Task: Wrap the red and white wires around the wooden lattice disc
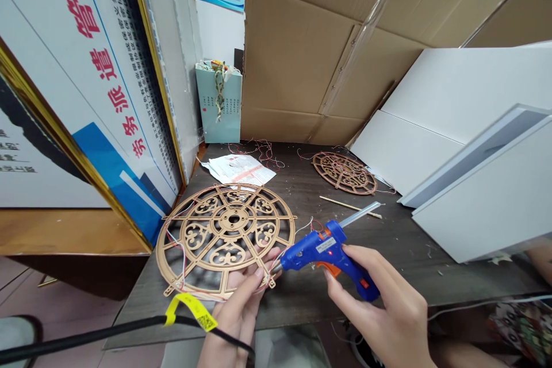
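A round openwork wooden disc with scroll cut-outs is tilted above the near left of the table. My left hand grips its near edge, the thumb on top and the fingers underneath. Red and white thin wires run along the disc's rim. In my right hand is a blue hot glue gun with an orange trigger, a red light lit on its side. Its nozzle points left and meets the rim close to my left thumb; whether it touches the wire I cannot tell. A clear glue stick protrudes from its back.
A second wooden disc lies at the back right, near a thin wooden stick. Crumpled white paper and loose wires lie behind. Cardboard, white boxes and framed boards enclose the table. A black cable crosses the front left.
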`<move>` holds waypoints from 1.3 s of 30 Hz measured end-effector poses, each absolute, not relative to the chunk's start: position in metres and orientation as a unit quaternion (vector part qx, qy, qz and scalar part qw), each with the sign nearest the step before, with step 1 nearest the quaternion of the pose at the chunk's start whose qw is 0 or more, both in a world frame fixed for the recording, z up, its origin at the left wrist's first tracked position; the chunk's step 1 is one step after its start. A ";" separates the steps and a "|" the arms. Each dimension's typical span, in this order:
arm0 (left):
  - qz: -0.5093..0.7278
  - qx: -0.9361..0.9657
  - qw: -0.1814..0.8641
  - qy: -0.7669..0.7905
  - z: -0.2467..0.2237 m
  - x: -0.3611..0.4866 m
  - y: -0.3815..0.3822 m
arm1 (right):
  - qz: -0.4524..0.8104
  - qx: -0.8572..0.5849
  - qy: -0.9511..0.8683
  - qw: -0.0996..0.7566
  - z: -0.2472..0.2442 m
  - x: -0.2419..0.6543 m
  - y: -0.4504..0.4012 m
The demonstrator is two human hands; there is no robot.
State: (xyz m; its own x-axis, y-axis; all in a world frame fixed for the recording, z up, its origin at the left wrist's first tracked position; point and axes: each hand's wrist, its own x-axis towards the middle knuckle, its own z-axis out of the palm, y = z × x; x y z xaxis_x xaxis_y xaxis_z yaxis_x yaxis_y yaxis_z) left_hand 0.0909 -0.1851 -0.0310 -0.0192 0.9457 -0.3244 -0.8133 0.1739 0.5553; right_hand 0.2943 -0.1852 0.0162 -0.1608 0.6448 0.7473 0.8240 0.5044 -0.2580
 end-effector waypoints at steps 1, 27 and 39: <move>0.635 0.101 0.691 0.331 -0.029 0.091 -0.185 | -0.100 -0.486 -0.756 0.427 0.017 0.294 -0.185; 0.641 0.119 0.681 0.334 -0.031 0.093 -0.187 | -0.090 -0.478 -0.783 0.387 0.032 0.302 -0.174; 0.636 0.125 0.682 0.339 -0.037 0.092 -0.182 | -0.119 -0.462 -0.788 0.391 0.031 0.303 -0.172</move>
State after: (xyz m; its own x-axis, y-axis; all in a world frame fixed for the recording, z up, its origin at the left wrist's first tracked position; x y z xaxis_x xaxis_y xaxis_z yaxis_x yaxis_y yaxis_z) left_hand 0.0917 -0.1825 -0.0373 -0.0398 0.9520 -0.3035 -0.7824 0.1593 0.6020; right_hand 0.3028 -0.1718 0.0308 -0.2687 0.6343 0.7249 0.8200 0.5455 -0.1733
